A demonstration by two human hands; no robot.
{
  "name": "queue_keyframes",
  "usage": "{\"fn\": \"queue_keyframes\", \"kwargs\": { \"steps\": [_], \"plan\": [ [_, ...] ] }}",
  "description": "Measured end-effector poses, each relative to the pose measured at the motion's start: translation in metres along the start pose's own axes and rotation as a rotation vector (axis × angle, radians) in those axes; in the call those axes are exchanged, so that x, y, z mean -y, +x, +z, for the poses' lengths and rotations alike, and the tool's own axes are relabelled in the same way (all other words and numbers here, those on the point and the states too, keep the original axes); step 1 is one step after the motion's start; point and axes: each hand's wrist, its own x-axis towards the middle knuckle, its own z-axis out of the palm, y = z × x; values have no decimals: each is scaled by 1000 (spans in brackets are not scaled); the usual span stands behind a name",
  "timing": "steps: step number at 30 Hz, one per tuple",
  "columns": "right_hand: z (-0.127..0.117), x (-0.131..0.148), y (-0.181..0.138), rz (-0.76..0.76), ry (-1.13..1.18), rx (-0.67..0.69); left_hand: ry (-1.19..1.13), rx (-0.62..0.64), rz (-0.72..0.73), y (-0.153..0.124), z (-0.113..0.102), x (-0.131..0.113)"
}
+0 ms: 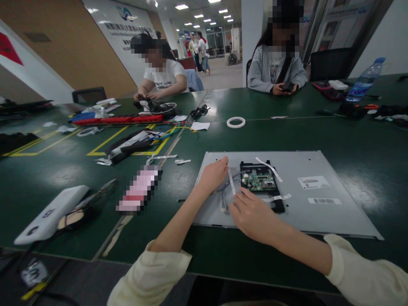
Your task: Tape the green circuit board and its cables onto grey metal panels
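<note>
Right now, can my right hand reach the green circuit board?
Probably yes: your right hand is near the circuit board, which is mostly uncovered, though those fingers seem busy with white tape.

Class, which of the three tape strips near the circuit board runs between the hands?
The leftmost strip, beside the circuit board; the upper-right strip and lower-right strip cross the black frame.

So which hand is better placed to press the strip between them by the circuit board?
Probably the right hand: it's at the near end of the white strip, closer to the circuit board. The left hand is at the far end.
</note>
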Motion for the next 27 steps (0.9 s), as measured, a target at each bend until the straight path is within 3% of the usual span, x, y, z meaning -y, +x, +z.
{"fn": "queue_keyframes", "kwargs": {
  "steps": [9, 13, 19, 27],
  "plan": [
    [-17, -19, -37, -65, 201, 111, 36, -57, -45, -4, -5, -5],
    [-13, -17, -39, 27, 233, 118, 27, -42, 53, -5, -11, -7],
    [-14, -16, -37, 50, 268, 127, 43, 36, 190, -4, -8, -7],
    [-15, -18, -39, 60, 250, 88, 61, -1, 21, -5, -16, -10]
  ]
}}
